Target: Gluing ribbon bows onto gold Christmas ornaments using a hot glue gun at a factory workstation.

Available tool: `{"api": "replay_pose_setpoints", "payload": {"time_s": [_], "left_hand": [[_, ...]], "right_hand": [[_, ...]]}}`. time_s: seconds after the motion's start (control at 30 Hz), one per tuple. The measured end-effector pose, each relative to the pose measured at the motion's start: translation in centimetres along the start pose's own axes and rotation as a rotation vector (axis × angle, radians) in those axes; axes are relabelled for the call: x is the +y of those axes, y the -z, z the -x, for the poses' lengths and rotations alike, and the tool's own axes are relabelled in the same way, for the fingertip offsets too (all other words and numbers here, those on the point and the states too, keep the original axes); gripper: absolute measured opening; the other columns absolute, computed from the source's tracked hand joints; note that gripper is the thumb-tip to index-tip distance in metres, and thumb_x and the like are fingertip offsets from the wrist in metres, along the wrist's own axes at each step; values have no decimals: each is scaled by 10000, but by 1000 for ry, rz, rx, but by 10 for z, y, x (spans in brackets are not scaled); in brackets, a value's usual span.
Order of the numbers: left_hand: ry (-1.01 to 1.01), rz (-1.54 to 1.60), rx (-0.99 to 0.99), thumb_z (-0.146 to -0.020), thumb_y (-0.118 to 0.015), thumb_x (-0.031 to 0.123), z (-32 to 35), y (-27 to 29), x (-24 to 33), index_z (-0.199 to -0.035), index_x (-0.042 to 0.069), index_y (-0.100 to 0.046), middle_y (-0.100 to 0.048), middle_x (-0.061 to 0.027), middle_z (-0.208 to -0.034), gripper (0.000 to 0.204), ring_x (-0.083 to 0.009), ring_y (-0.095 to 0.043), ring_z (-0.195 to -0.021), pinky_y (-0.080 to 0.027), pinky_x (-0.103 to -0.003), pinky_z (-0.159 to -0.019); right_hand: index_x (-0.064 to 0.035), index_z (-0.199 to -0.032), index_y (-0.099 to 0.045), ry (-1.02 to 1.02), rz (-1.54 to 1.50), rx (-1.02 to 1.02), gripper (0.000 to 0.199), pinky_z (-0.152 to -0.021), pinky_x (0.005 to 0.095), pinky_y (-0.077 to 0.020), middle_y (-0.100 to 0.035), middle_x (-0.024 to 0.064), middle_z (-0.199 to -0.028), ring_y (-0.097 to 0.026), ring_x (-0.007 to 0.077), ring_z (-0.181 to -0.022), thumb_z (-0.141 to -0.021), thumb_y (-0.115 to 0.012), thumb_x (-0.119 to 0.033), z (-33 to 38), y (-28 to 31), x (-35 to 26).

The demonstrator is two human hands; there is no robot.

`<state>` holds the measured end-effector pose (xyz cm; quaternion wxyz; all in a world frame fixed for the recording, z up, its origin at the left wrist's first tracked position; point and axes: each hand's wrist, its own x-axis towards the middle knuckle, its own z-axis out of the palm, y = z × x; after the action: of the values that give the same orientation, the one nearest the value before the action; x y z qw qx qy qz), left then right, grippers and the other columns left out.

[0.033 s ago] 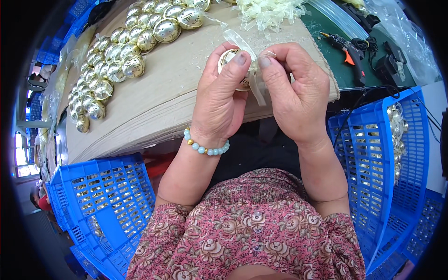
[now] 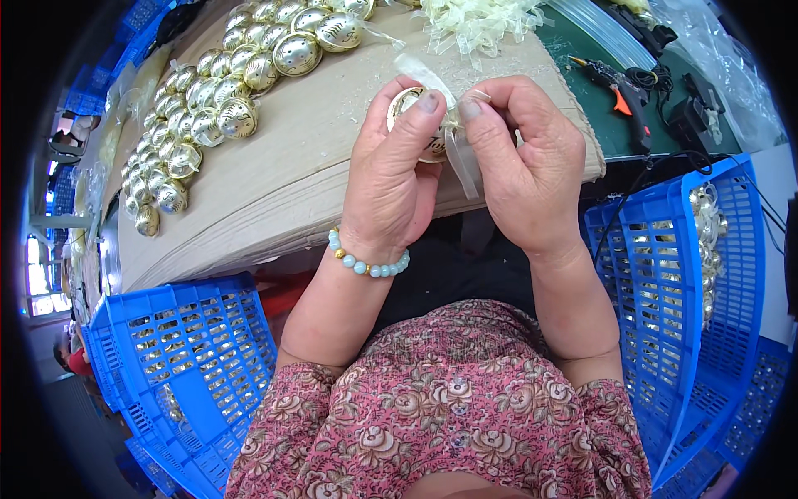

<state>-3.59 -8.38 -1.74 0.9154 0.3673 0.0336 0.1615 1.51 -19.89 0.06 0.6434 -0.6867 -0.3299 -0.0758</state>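
Note:
My left hand (image 2: pixel 399 145) is closed around a gold bauble (image 2: pixel 402 103) with dark printed marks, thumb pressed over its front. A sheer pale ribbon (image 2: pixel 464 160) is fastened at the bauble's right side; one tail hangs down and the other rises above my fingertips. My right hand (image 2: pixel 532 158) pinches a bit of that ribbon between thumb and forefinger, close to the knot. What its other fingers touch is hidden. To the left, rows of gold baubles (image 2: pixel 237 118) lie on stacked cardboard (image 2: pixel 324 137), some with ribbon.
Cut pale ribbons (image 2: pixel 482 23) are heaped at the cardboard's far edge. On the green surface to the right lies a black glue gun (image 2: pixel 623 96) with an orange trigger and a cable. Blue crates stand at my left (image 2: pixel 191 416) and right (image 2: pixel 723 358), baubles inside.
The hanging ribbon tail has swung slightly right, and the upper tail has shifted a little. Both hands keep nearly the same place and grip.

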Motion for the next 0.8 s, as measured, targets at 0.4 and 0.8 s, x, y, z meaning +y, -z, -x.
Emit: {"api": "replay_pose_setpoints", "payload": {"time_s": [0.4, 0.8], "left_hand": [[-11, 56, 109, -923, -517, 187, -3, 4, -8, -1076, 36, -546, -565, -38, -980, 217, -117, -558, -880, -468, -287, -781], [269, 184, -173, -916, -492, 276, -10, 21, 12, -999, 9, -581, -637, -130, -876, 294, -259, -636, -783, -533, -371, -647]], "right_hand": [[15, -862, -635, -112, -156, 60, 78, -540, 180, -398, -587, -17, -708, -495, 19, -622, -859, -630, -62, -1, -12, 10], [35, -831, -650, -289, -495, -13, 81, -399, 188, -377, -592, 35, -628, -495, 63, -450, -838, -648, -46, -11, -15, 8]]}}
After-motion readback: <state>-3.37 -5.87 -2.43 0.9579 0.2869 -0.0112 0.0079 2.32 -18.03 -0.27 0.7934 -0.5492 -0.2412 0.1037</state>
